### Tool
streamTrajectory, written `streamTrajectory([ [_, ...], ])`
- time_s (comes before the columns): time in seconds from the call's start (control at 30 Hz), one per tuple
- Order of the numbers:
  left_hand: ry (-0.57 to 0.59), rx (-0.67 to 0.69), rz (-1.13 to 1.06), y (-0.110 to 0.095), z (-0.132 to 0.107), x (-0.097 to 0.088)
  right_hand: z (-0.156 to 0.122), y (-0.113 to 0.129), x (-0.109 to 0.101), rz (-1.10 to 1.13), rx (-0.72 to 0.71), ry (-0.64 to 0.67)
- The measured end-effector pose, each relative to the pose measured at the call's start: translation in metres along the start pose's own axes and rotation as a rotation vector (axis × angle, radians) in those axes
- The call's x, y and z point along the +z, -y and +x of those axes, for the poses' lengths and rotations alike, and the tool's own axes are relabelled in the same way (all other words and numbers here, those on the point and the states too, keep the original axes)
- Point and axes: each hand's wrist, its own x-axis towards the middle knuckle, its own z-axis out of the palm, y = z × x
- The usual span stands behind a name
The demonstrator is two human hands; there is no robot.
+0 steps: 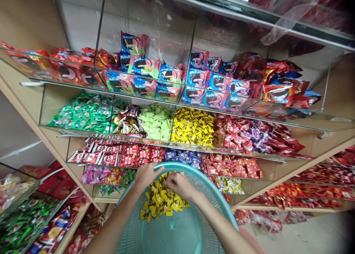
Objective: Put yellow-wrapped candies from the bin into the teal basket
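Note:
A turquoise plastic basket (222, 194) is below me, with a heap of small yellow-wrapped candies (158, 200) lying toward its far left side. My left hand (146, 175) is closed over the basket's far left rim. Inside the basket, my right hand (179, 185) reaches onto the heap, its fingers curled together on the yellow candies. Its fingertips are partly hidden, so how many candies are between them cannot be seen. Beyond the basket, more candies in the same yellow wrapping (192, 128) fill a compartment of the shelf.
Clear-fronted shelves hold green packets (83, 113), pale green packets (155, 120), blue-wrapped cookies (196, 78) and red packets (102, 152). A lower side shelf at left holds dark green sweets (24, 220). Pale floor (318, 231) shows at lower right, with plastic-bagged goods (266, 222) beside it.

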Motion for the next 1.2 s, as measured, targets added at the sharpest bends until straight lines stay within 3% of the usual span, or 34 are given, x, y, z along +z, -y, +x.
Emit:
streamTrajectory([
  [0.37, 0.033, -0.02, -0.017, -0.002, -0.001, -0.004, 0.004, 0.003, 0.015, -0.157, 0.041, 0.004],
  [0.53, 0.018, -0.01, -0.017, -0.003, -0.002, -0.004, 0.005, 0.006, 0.009, -0.16, 0.045, -0.043],
  [0.63, 0.033, -0.024, -0.03, -0.003, -0.002, -0.005, 0.006, 0.016, -0.009, -0.144, 0.013, -0.128],
  [0.8, 0.05, -0.039, -0.021, -0.002, -0.001, -0.003, 0.016, 0.036, -0.063, -0.065, -0.085, -0.343],
  [0.93, 0.058, -0.048, -0.026, -0.003, -0.001, -0.003, 0.027, 0.044, -0.1, -0.054, -0.059, -0.489],
  [1.1, 0.054, -0.042, -0.043, -0.003, -0.002, -0.004, 0.043, 0.043, -0.117, -0.065, -0.012, -0.557],
  [1.2, 0.043, -0.033, -0.041, -0.002, -0.002, -0.004, 0.055, 0.039, -0.121, -0.078, 0.09, -0.581],
])
